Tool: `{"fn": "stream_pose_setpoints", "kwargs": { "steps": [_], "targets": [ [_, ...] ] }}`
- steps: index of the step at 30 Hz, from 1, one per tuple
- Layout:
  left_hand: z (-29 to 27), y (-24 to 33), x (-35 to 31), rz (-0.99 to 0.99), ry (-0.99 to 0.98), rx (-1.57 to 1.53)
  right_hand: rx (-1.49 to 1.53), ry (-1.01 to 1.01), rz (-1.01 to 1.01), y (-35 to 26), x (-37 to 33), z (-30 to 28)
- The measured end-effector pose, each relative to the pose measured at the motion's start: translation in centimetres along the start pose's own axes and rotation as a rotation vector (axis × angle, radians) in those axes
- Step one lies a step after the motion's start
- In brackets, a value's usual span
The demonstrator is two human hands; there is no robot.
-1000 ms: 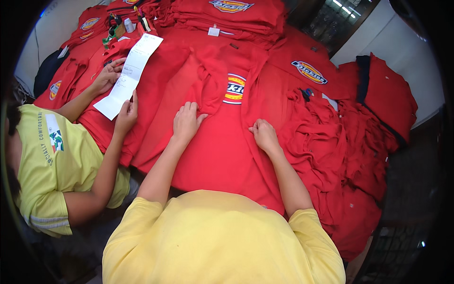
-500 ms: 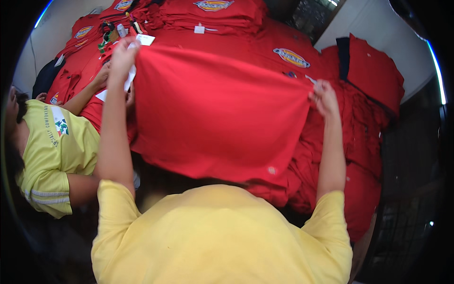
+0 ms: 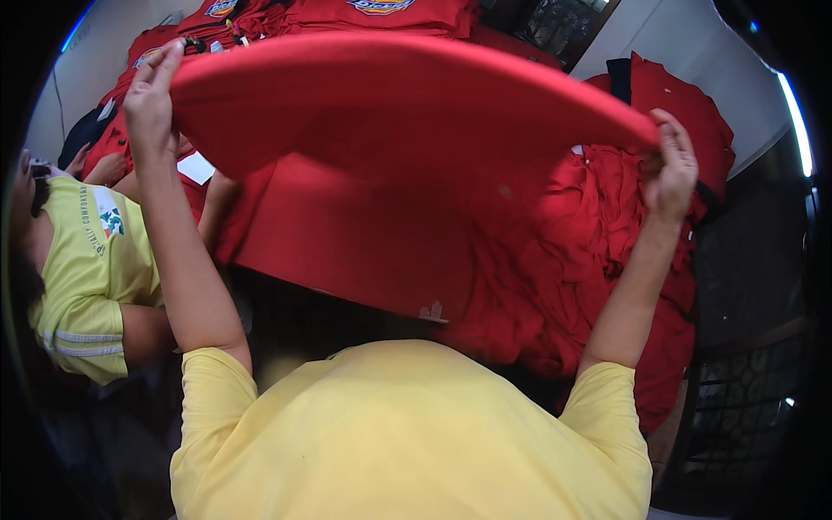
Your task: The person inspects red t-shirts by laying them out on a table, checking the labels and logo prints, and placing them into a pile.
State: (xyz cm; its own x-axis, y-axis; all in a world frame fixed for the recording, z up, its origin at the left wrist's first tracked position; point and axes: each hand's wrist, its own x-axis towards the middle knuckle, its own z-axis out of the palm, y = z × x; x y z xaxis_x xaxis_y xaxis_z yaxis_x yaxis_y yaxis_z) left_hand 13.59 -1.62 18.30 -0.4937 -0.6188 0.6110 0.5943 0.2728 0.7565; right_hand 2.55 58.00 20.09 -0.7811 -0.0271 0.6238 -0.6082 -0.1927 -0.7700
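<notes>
A large red cloth point(image 3: 390, 104) is stretched between my two raised hands, billowing upward in the middle and blurred by motion. My left hand point(image 3: 152, 104) pinches its left corner at the upper left. At the right, my right hand point(image 3: 672, 169) has its fingers closed on the other corner. Beneath it lies a flat red fabric piece point(image 3: 347, 243) with a small pale mark near its front edge. Whether the held cloth is a whole garment cannot be told.
At the left sits a co-worker in a yellow-green shirt point(image 3: 100, 260), hands near a white sheet point(image 3: 197, 168). Crumpled red cloth point(image 3: 555, 269) covers the right side. A red stack point(image 3: 680, 121) stands far right; folded red garments with oval badges point(image 3: 416, 16) lie at the back.
Both my hands have moved farther apart, the left one up and leftward, the right one rightward. The cloth has swung up from hanging, uncovering the flat red fabric below.
</notes>
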Motion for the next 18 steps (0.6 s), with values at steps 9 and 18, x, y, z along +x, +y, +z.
{"fn": "stream_pose_setpoints", "kwargs": {
  "steps": [9,18],
  "targets": [
    [1.1,-3.3,-0.7,-0.179,-0.204,-0.005,0.021,-0.118,0.291,2.9,1.6,0.7],
    [-1.1,2.4,1.2,-0.007,-0.040,-0.058,0.095,-0.261,-0.063,0.4,-1.9,-0.9]
  ]
}}
